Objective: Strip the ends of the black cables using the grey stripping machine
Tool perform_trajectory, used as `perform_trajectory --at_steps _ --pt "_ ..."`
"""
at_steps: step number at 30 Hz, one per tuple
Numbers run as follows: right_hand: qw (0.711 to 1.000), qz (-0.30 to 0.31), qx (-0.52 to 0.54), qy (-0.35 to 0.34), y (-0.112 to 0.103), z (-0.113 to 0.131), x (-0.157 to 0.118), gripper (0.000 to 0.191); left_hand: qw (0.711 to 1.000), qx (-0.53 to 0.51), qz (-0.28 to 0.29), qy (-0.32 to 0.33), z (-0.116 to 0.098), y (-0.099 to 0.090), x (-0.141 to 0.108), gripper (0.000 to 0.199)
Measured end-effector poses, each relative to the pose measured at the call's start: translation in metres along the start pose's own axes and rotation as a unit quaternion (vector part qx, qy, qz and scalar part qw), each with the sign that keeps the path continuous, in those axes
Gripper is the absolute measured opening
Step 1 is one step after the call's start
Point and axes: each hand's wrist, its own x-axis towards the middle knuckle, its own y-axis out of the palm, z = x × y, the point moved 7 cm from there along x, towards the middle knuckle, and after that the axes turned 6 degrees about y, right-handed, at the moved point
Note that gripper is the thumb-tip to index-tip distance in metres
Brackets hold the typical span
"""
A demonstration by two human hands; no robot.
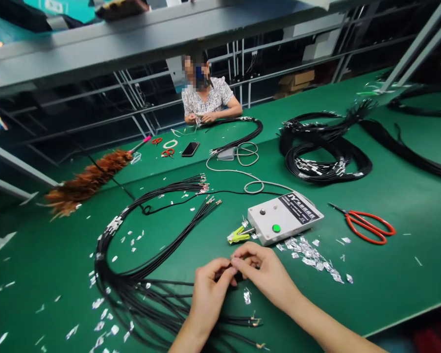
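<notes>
My left hand is closed in a pinch, and a black cable runs in behind it from the bundle. Fingertip to fingertip with it, my right hand is also pinching; what lies between its fingers is hidden. Below and left of my hands spreads the bundle of black cables, some with stripped copper ends. Just beyond my right hand sits a white control box with a green button, and a yellow-green clip at its near left corner. Silvery scraps lie beside the box.
Red-handled scissors lie right of the box. Coiled black cables rest farther back. A feather duster and phone are at the far left and centre. Across the green table sits another person; a shelf hangs overhead.
</notes>
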Motion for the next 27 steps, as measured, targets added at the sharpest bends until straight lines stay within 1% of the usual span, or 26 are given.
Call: perform_trajectory --at_steps 4,7,9,12,14,16,18,20,23,25,27 --pt "0.994 0.029 0.091 0.044 0.006 -0.011 0.006 0.04 0.998 -0.055 -0.005 -0.022 0.008 -0.002 0.001 0.032" --pt "0.989 0.037 0.127 0.066 0.009 -0.015 0.008 0.045 0.995 -0.09 -0.023 -0.032 0.013 -0.006 0.0 0.033" --pt "0.99 0.039 0.12 0.064 0.01 -0.013 0.008 0.045 0.995 -0.094 -0.032 -0.026 0.012 -0.008 -0.002 0.034" --pt "0.995 0.028 0.084 0.056 0.009 -0.011 0.008 0.039 0.996 -0.083 -0.016 0.006 0.002 -0.005 -0.004 0.035" --pt "0.996 0.016 0.066 0.056 0.006 -0.012 0.007 0.034 0.996 -0.079 -0.013 0.028 -0.005 -0.001 -0.004 0.03" --pt "0.997 0.009 0.047 0.054 0.005 -0.014 0.007 0.028 0.996 -0.077 -0.034 0.035 -0.009 0.0 -0.003 0.023" --pt "0.999 0.01 0.015 0.047 0.005 -0.014 0.006 0.023 0.994 -0.078 -0.064 0.034 -0.011 0.0 -0.002 0.023" --pt "0.999 0.011 -0.028 0.027 0.005 -0.011 0.005 0.02 0.993 -0.08 -0.086 0.023 -0.011 0.0 -0.001 0.026" --pt "0.993 -0.009 -0.115 -0.038 0.001 0.002 0.003 0.018 0.992 -0.074 -0.1 0.002 -0.008 0.0 -0.002 0.028" --pt "0.979 -0.029 -0.183 -0.091 -0.002 0.013 -0.001 0.018 0.992 -0.067 -0.103 -0.005 -0.007 -0.001 -0.002 0.032" --pt "0.959 -0.039 -0.244 -0.141 -0.004 0.022 -0.006 0.019 0.993 -0.064 -0.094 -0.013 -0.006 -0.001 -0.001 0.036"
